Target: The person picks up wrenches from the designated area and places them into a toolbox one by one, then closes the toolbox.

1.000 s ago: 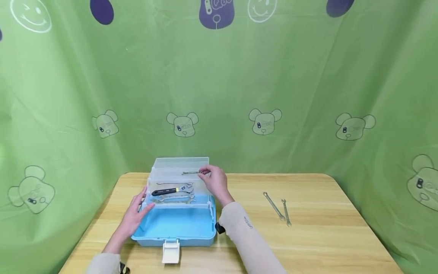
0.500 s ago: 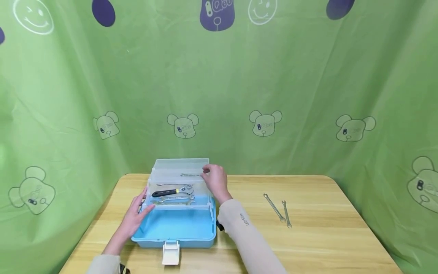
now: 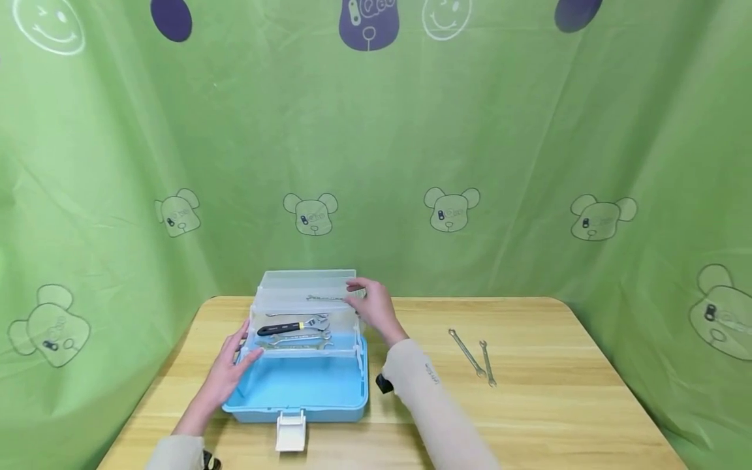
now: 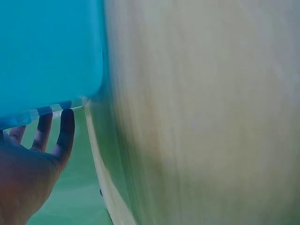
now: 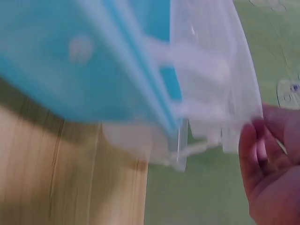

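Note:
A blue toolbox (image 3: 296, 414) stands with its clear lid and trays raised. My left hand (image 3: 226, 375) holds its left side, thumb at the front tray's corner; in the left wrist view the fingers (image 4: 66, 129) touch the clear edge. The lower clear tray (image 3: 346, 353) bears an adjustable wrench (image 3: 281, 329) with a black handle and several silver wrenches. A small wrench (image 3: 325, 299) lies in the upper tray (image 3: 270, 298). At that wrench's right end my right hand (image 3: 376, 307) has thumb and forefinger apart; in the right wrist view its fingertips (image 5: 247, 133) are at the tray's edge.
Two silver wrenches, a longer one (image 3: 467, 352) and a shorter one (image 3: 487, 363), lie on the wooden table (image 3: 558, 405) to the right. A white latch (image 3: 290, 432) hangs from the toolbox's front. Green patterned cloth (image 3: 376, 143) surrounds the table.
My right hand has lowered the small wrench into the upper tray and let go of it, its fingers now parted. The left hand keeps its place on the toolbox.

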`<state>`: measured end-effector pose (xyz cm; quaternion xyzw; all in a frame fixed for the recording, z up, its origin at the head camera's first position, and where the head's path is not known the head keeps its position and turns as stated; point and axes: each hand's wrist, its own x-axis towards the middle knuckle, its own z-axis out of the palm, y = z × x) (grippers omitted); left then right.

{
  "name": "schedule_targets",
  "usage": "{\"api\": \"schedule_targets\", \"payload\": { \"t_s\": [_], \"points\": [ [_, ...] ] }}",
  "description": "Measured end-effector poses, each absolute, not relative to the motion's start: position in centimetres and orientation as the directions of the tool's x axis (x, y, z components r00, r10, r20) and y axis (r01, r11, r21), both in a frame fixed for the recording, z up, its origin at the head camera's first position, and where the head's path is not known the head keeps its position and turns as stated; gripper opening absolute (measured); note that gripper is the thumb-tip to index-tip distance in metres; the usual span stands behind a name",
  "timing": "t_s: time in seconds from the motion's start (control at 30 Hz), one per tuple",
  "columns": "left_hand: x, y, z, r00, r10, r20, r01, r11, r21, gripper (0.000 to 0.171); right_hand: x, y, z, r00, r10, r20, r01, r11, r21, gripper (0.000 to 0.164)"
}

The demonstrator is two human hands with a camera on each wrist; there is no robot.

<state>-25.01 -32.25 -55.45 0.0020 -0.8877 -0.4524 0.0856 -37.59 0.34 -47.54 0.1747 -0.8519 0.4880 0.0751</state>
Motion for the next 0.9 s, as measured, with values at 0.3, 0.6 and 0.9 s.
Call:
{"api": "schedule_targets", "payload": {
  "t_s": [0.3, 0.6, 0.9],
  "points": [
    [-24.8, -32.2, -55.2, -0.989, -0.069, 0.133, 0.064, 0.605, 0.793, 0.078, -36.5, 10.7, -48.2, -0.958, -0.242, 0.157, -0.246, 0.401, -0.883, 0.054],
    [-24.9, -32.3, -54.9, -0.989, -0.055, 0.140, 0.080, 0.594, 0.800, 0.079, -33.0, 23.2, -51.5, -0.992, -0.124, 0.033, -0.104, 0.625, -0.774, 0.044],
    [-24.7, -32.2, -54.8, -0.992, -0.055, 0.115, 0.060, 0.598, 0.799, 0.078, -30.4, 26.6, -53.7, -0.992, -0.126, -0.018, -0.080, 0.724, -0.685, 0.043]
  ]
}}
